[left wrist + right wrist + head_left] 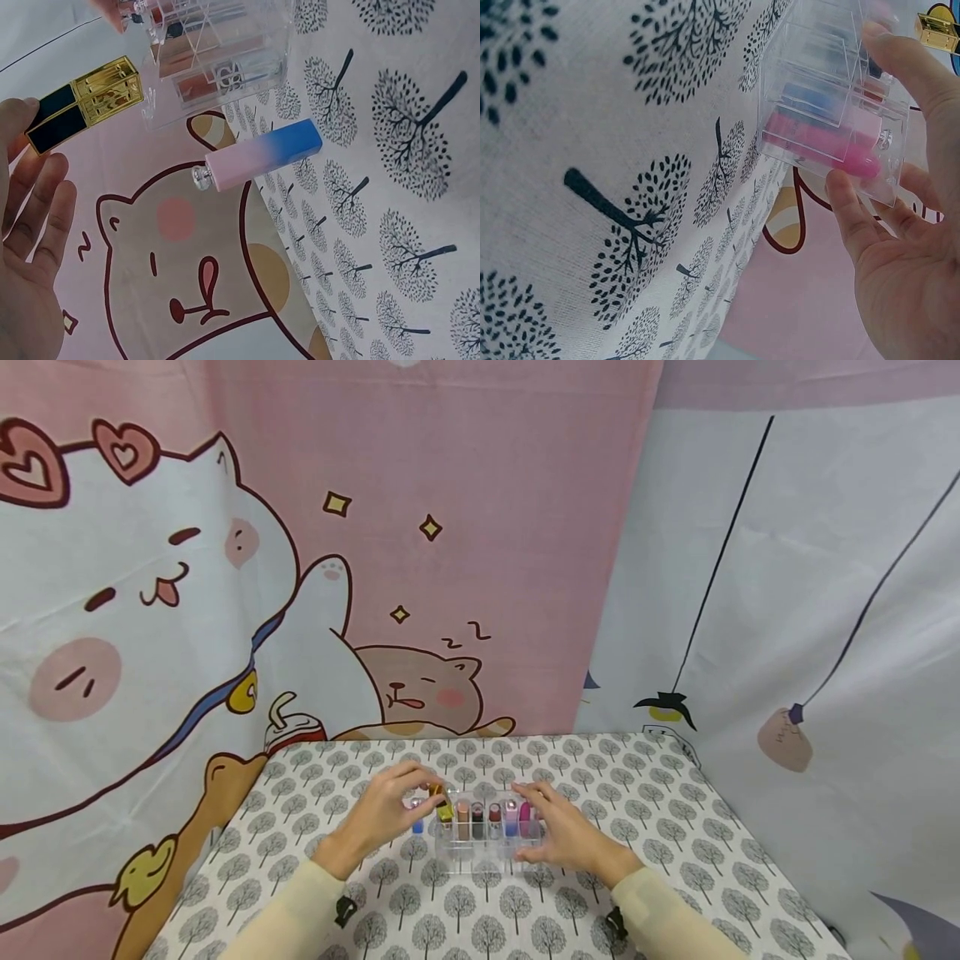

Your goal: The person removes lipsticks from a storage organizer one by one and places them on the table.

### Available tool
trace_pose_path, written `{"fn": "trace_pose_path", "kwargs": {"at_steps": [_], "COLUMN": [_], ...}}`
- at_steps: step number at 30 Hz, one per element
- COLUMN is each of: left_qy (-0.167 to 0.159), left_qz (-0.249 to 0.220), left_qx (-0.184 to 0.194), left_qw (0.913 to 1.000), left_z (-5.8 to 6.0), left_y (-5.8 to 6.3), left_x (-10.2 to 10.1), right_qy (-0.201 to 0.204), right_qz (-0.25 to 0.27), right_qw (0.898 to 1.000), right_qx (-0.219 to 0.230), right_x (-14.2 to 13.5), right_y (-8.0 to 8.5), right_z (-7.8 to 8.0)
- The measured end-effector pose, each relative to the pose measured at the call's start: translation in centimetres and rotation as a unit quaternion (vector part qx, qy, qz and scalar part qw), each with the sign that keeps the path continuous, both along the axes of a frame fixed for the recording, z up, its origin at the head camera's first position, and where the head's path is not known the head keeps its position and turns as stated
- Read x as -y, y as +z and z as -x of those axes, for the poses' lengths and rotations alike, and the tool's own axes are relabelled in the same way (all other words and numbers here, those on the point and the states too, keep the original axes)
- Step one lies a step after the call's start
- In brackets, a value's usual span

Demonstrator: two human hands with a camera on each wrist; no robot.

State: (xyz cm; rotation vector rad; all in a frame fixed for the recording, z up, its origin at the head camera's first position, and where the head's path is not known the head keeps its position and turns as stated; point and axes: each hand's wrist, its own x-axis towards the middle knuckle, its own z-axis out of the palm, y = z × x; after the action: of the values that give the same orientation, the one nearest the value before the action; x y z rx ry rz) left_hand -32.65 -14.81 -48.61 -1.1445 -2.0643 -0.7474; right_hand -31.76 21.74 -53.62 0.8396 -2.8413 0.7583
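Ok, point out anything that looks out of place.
One pink-blue tube stands on the cloth, left of the rack, while its lookalike sits inside, so it looks left out. No spill or damage shows.

- A small corner enclosed by printed hangings is shown, with a cloth-covered table (750,877) set within it; whether it is kept in a home or a studio cannot be told
- Beyond the fingers (411,768), a pink hanging (510,527) is spread like a wall, printed with a white cat (82,560) and a dozing brown animal (423,689)
- To the right of the fingers, a pale hanging (750,610) is seen, marked with cord-hung shapes (785,742)
- Beneath the fingers, the table is dressed in white cloth (660,827) printed with grey trees, its far edge met by the hangings
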Motion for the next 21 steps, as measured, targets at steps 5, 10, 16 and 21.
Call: {"fn": "trace_pose_path", "kwargs": {"at_steps": [5, 10, 16, 21], "left_qy": [0.015, 0.023, 0.029, 0.034], "left_qz": [0.001, -0.001, -0.006, -0.012], "left_qx": [-0.002, -0.009, -0.005, -0.012], "left_qw": [0.9999, 0.9997, 0.9995, 0.9993], "left_z": [-0.1, 0.0, 0.3, 0.6], "left_y": [0.3, 0.4, 0.3, 0.1], "left_x": [0.3, 0.7, 1.5, 2.4], "right_qy": [0.001, -0.001, -0.003, -0.003], "right_qz": [0.001, 0.002, 0.006, 0.008], "right_qw": [1.000, 1.000, 1.000, 1.000], "right_qx": [0.004, 0.004, 0.008, 0.008], "right_x": [0.0, -0.1, -0.1, -0.1], "right_y": [0.1, 0.2, 0.1, 0.0], "right_z": [0.0, 0.0, 0.0, 0.1]}}
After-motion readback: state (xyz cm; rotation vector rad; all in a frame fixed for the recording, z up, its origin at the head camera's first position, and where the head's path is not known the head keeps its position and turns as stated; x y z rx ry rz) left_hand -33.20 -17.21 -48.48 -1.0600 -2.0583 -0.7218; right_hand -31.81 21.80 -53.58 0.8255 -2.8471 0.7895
